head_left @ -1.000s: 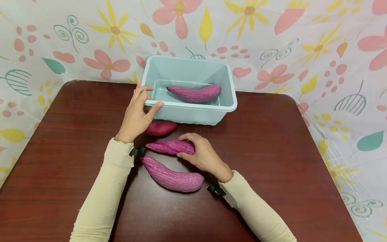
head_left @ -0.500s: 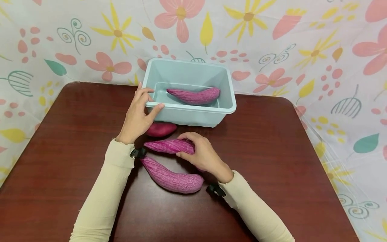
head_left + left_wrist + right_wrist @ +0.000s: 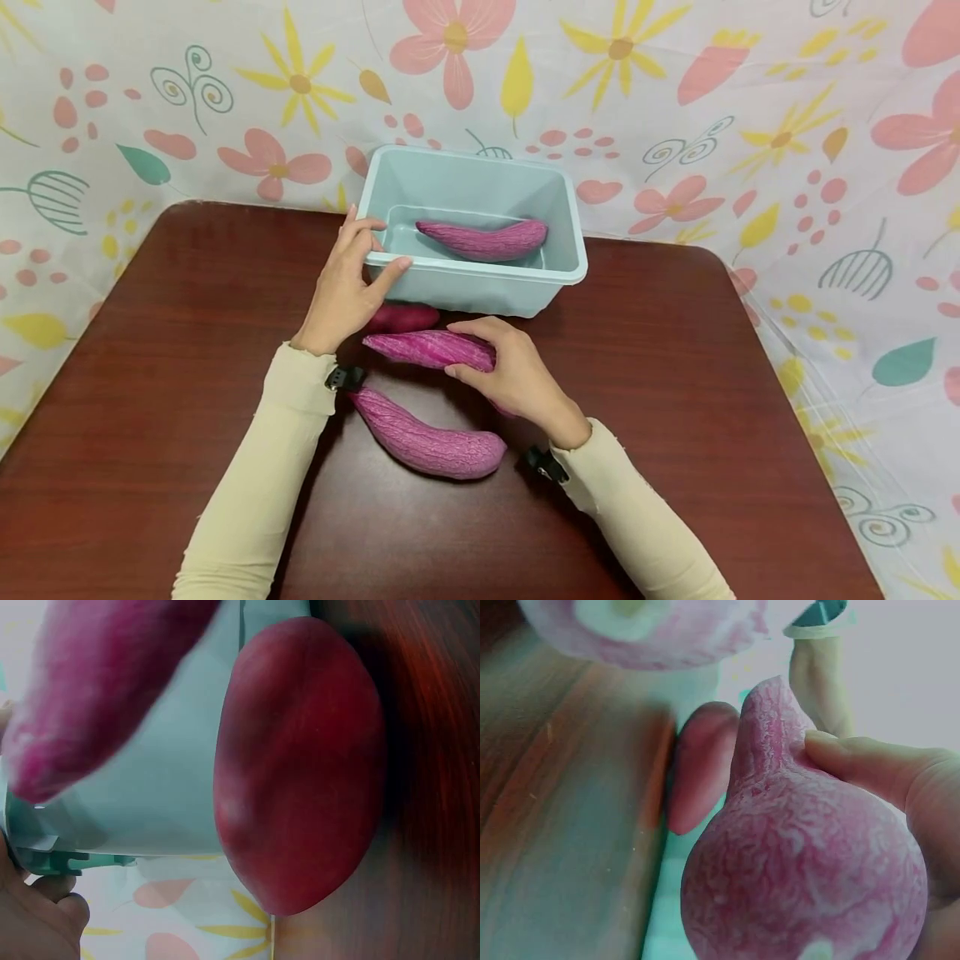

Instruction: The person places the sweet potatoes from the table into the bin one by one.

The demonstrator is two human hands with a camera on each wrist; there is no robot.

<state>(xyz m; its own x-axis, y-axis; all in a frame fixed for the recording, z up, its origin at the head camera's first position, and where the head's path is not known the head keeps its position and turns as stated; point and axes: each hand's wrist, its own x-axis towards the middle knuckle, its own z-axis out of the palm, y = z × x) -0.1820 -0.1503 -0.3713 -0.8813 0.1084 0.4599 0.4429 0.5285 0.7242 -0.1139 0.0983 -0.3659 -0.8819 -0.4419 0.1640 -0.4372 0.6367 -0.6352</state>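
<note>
In the head view, my left hand [image 3: 341, 287] grips the front left corner of a pale blue plastic bin [image 3: 480, 287], thumb over the front rim. My right hand [image 3: 517, 371] holds a purple striped eggplant [image 3: 420, 348] round its thick end, the narrow tip pointing left. In the right wrist view the bulbous end of this eggplant [image 3: 802, 862] fills the lower middle, above the table. A red sweet potato [image 3: 300, 765] lies against the bin's front, partly behind the left hand in the head view. Another eggplant [image 3: 431, 437] rests on the table nearer the body.
One more eggplant [image 3: 487, 240] lies inside the bin on its floor. The bin stands at the back of the dark brown wooden table [image 3: 660, 375], close to a flower-printed cloth [image 3: 750, 150]. Black straps with cameras [image 3: 345, 379] sit at both wrists.
My right hand has raised the eggplant off the table and shifted it slightly toward the bin. The sweet potato is now more overlapped by it. My left hand keeps its place at the bin.
</note>
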